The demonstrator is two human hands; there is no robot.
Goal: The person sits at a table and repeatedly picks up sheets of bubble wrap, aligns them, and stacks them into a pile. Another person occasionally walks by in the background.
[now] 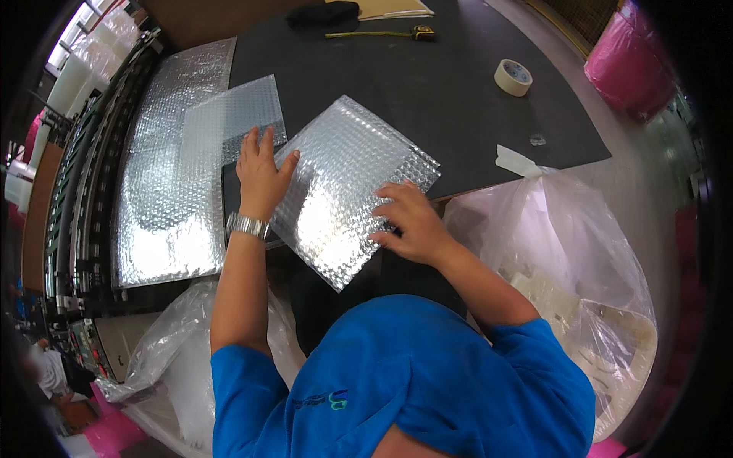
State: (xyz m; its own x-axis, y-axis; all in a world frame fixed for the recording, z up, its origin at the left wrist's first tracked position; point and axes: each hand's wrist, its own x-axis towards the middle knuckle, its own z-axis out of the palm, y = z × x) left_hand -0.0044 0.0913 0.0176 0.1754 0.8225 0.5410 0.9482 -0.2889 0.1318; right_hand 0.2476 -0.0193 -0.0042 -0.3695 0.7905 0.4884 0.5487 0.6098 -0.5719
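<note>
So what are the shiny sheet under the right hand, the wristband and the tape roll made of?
Shiny sheet: probably bubble plastic with a silvery, foil-like finish, since rows of bumps glint brightly. Wristband: likely polished metal; its silvery surface shines. Tape roll: perhaps paper masking tape, as it's cream and looks matte.

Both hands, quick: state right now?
Left hand: open, at the edge of the silver bubble sheet.
Right hand: fingers bent over it; grip cannot be told.

The silver bubble piece (336, 183) is shiny and bumpy, like foil, and so is the long silver sheet (172, 191). The table (427, 84) looks smooth and dull. The watch (250, 226) is shiny metal, the right-side bag (573, 221) crinkly, see-through plastic.
</note>
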